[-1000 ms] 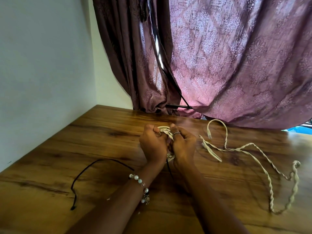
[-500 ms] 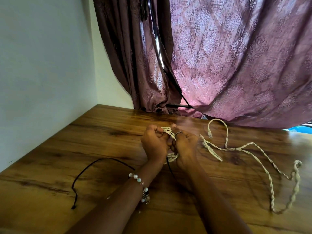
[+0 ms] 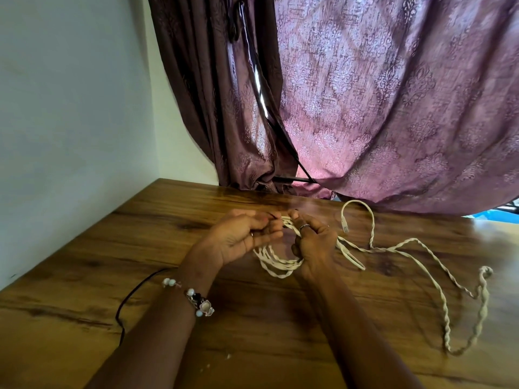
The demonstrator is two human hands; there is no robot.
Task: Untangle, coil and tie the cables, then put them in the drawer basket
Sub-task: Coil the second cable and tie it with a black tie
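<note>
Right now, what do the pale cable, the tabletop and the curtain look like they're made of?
Pale cable: looks like plastic-jacketed cord, matte cream, two strands twisted together, with a moulded plug at its end. Tabletop: wood or wood-look laminate, I can't tell which; brown grain with dark streaks and a glossy sheen at the right edge. Curtain: woven fabric, mauve, with a shiny raised damask pattern and soft folds.

Dim room, backlit curtain [image 3: 393, 108] — tabletop [image 3: 421, 228] glare, wide-angle bowing
</note>
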